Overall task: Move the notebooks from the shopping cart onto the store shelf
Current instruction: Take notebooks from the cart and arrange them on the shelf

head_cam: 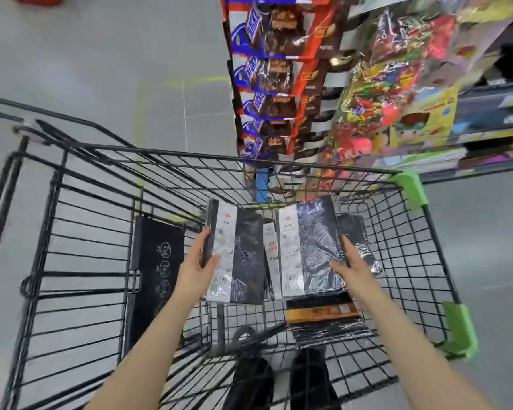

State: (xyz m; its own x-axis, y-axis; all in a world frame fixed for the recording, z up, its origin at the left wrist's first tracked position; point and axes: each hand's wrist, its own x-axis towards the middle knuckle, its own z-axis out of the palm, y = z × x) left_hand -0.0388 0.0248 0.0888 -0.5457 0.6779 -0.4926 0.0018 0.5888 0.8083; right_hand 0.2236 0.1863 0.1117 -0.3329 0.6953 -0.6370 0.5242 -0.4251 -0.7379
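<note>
Over black shopping cart (409,184): both hands (197,266) (351,266) gripping wrapped notebooks (236,253) (311,247).

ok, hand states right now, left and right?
Left hand: grips a black-and-white notebook by its left edge.
Right hand: grips a second wrapped notebook by its right edge.

Two notebooks held side by side in the shopping cart (409,184)

The left hand (194,269) holds the left notebook (234,253), the right hand (353,269) the right notebook (311,250); another pack (323,316) lies nearer (on the cart floor), and the store shelf (486,137) stands beyond, right.
</note>
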